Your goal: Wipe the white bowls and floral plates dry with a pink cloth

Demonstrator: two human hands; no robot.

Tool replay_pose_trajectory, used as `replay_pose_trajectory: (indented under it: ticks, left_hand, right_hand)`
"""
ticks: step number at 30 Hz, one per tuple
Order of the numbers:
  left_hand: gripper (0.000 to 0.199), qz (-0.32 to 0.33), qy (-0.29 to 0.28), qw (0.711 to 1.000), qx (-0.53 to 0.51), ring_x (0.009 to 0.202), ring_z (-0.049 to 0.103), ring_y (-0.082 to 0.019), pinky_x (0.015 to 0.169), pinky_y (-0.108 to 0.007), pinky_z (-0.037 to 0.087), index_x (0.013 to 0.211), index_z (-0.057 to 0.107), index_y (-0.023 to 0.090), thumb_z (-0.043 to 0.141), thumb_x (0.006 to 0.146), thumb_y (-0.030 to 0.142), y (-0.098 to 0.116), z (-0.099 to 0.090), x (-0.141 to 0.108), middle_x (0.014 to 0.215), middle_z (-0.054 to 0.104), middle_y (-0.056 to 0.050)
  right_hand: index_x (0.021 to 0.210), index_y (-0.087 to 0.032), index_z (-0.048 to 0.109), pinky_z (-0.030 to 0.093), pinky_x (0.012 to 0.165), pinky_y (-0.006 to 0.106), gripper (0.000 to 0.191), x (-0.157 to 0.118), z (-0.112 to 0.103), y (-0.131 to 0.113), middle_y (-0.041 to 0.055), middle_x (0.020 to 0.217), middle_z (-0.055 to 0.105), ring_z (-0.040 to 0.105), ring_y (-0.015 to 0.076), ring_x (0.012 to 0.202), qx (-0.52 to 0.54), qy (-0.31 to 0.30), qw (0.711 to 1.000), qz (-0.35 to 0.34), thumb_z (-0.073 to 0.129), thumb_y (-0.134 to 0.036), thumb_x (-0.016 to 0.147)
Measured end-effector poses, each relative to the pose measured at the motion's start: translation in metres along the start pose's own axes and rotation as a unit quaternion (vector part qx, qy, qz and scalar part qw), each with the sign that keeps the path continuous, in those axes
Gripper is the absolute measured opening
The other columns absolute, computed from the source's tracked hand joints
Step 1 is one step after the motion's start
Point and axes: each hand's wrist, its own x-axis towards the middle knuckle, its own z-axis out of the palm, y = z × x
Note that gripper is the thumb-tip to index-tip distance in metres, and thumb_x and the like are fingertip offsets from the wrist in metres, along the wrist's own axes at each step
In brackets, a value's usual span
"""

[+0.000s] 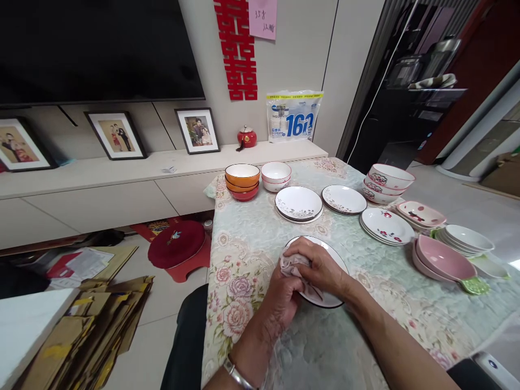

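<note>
While both hands met over the white plate [331, 299], the left hand [286, 295] curled its fingers around a bunched cloth [293, 261] and the right hand [323, 265] closed on the same cloth from above, neither palm showing. The plate sat directly beneath them, its rim visible beyond and to their right. Good handling probably called for light, even pressure and a flatter fold of cloth, with the plate steadied so it did not skid.

The cloth looked soft and thin, heavily creased; the plate was round, smooth and dark-edged. Under the hands, the tablecloth [244, 260] looked quilted and flower-printed. Beyond them to the left stood glossy, deep orange bowls [242, 176]; off to their right, smooth pink bowls [444, 255] had a textured green handle [475, 285].
</note>
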Motion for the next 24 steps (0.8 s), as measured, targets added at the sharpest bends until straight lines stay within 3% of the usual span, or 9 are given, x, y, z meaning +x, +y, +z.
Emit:
replay_pose_trajectory:
  ticks: [2,5,9,12,16,20,22,24]
  left_hand:
    - [0.044,0.003,0.002,1.000,0.002,0.064,0.049,-0.011,0.058,-0.021,0.036,0.079,0.062,0.016,0.050,0.040,0.000,0.000,0.000,0.000,0.068,0.057,0.003]
    - [0.061,-0.014,-0.004,1.000,-0.007,0.070,0.054,-0.014,0.063,-0.023,0.040,0.097,0.064,0.018,0.050,0.041,-0.001,0.002,0.002,-0.002,0.078,0.063,0.001]
    - [0.074,-0.035,-0.012,0.999,0.003,0.082,0.061,-0.020,0.073,-0.028,0.045,0.113,0.062,0.019,0.051,0.042,0.001,0.005,0.003,-0.004,0.091,0.070,-0.003]
    - [0.074,-0.035,-0.005,0.999,0.011,0.083,0.061,-0.021,0.073,-0.029,0.045,0.113,0.062,0.018,0.051,0.042,0.001,0.005,0.003,-0.005,0.091,0.070,-0.003]
    - [0.070,-0.022,-0.018,1.000,0.010,0.072,0.059,-0.017,0.065,-0.026,0.043,0.108,0.064,0.019,0.050,0.042,0.001,0.002,0.002,-0.003,0.081,0.068,-0.001]
    - [0.037,-0.006,-0.026,0.999,0.023,0.058,0.052,-0.013,0.055,-0.023,0.036,0.071,0.062,0.015,0.049,0.040,0.000,-0.002,0.000,-0.001,0.061,0.059,0.002]
    - [0.029,-0.007,-0.029,0.999,0.029,0.056,0.049,-0.012,0.054,-0.023,0.036,0.063,0.058,0.015,0.049,0.040,0.001,-0.002,0.000,0.000,0.059,0.056,0.002]
    - [0.039,-0.012,-0.024,0.999,0.022,0.059,0.051,-0.012,0.056,-0.022,0.037,0.075,0.063,0.015,0.050,0.040,0.001,-0.001,0.000,-0.001,0.064,0.059,0.002]
  right_hand:
    - [0.107,-0.024,0.064,0.045,0.089,0.031,0.042,0.000,-0.001,0.002,0.0026,0.105,0.063,0.057,0.0171,0.101,0.006,-0.005,1.000,-0.006,0.051,-0.001,0.074]
    - [0.104,-0.023,0.065,0.043,0.091,0.034,0.032,0.000,-0.006,0.012,0.0040,0.102,0.064,0.055,0.0200,0.102,-0.072,0.043,0.995,0.053,0.054,-0.007,0.079]
    - [0.103,-0.019,0.066,0.042,0.087,0.038,0.023,-0.004,-0.017,0.025,0.0100,0.101,0.062,0.052,0.0257,0.100,-0.227,0.107,0.951,0.180,0.053,-0.015,0.084]
    - [0.101,-0.017,0.065,0.042,0.083,0.038,0.021,-0.005,-0.020,0.024,0.0131,0.099,0.060,0.052,0.0277,0.099,-0.274,0.115,0.930,0.218,0.052,-0.015,0.085]
    - [0.104,-0.021,0.064,0.044,0.087,0.035,0.028,-0.003,-0.008,0.015,0.0083,0.102,0.061,0.054,0.0226,0.100,-0.149,0.089,0.979,0.108,0.053,-0.010,0.081]
    - [0.109,-0.024,0.063,0.046,0.085,0.031,0.043,0.000,0.004,0.007,0.0035,0.102,0.063,0.058,0.0177,0.098,-0.008,0.023,0.999,-0.022,0.051,-0.001,0.074]
    - [0.111,-0.023,0.064,0.047,0.085,0.031,0.045,0.001,0.005,0.008,0.0043,0.103,0.062,0.057,0.0174,0.098,0.000,0.013,0.999,-0.043,0.050,0.000,0.074]
    - [0.113,-0.021,0.064,0.045,0.089,0.033,0.042,0.001,0.001,0.011,0.0068,0.107,0.061,0.056,0.0194,0.102,-0.044,0.031,0.998,-0.016,0.051,-0.004,0.078]
